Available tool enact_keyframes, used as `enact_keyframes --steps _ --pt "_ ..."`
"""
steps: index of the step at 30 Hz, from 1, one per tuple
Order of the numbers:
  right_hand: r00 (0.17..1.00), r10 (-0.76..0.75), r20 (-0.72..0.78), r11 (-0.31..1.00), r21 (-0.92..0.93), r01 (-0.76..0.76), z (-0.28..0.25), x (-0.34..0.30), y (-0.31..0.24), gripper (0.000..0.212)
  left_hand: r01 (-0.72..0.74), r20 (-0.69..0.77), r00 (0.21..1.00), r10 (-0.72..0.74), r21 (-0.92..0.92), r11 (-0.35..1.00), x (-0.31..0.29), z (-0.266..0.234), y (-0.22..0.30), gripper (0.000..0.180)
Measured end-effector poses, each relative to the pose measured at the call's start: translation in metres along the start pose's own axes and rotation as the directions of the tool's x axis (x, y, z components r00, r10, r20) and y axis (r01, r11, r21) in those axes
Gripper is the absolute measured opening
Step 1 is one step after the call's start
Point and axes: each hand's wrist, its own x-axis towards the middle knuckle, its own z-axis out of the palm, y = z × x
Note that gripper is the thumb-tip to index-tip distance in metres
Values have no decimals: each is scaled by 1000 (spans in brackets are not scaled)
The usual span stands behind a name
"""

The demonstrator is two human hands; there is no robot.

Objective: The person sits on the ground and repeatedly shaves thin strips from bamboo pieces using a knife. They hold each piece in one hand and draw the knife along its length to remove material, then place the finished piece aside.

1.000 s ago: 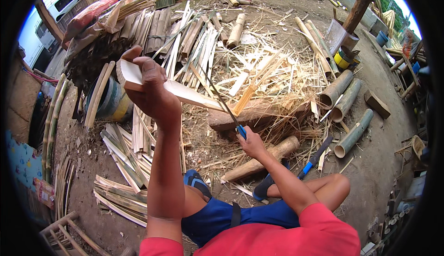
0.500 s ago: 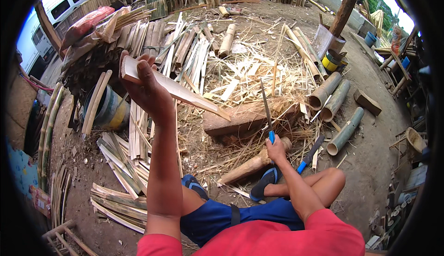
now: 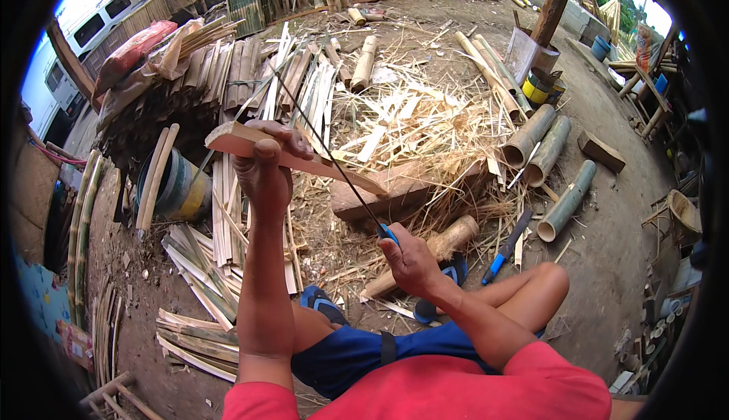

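Observation:
My left hand [image 3: 267,169] is closed around a pale split bamboo slat [image 3: 319,166], its near-left end raised. The slat's far end reaches down to the top of a brown wooden block [image 3: 410,192]; whether it touches is hard to tell. My right hand [image 3: 410,259] grips the blue handle of a long thin-bladed knife [image 3: 334,159]. Its blade points up and to the left, passing across the slat in the picture; contact cannot be made out. Beyond the block lies a heap of pale shavings [image 3: 425,120]. A second blue-handled knife [image 3: 507,247] rests on the ground to the right.
Cut green bamboo tubes [image 3: 568,201] lie at the right, beside a small wood block [image 3: 601,152]. Split slats [image 3: 199,272] are piled at the left, near a bucket [image 3: 186,184]. A bamboo length [image 3: 454,238] lies before my feet.
The knife has swung left and tilted across the slat, my right hand moving left and slightly nearer. My left hand has turned and lowered a little, rotating the slat.

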Motion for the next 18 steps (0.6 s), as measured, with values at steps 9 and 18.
enact_keyframes --steps 9,18 --pt "990 28 -138 990 -132 -47 11 1 56 48 -17 -40 999 20 76 997 3 -3 1 42" --pt "974 191 -123 978 -61 -199 19 1 162 50 -52 -188 980 66 74 996 9 -2 -7 42"
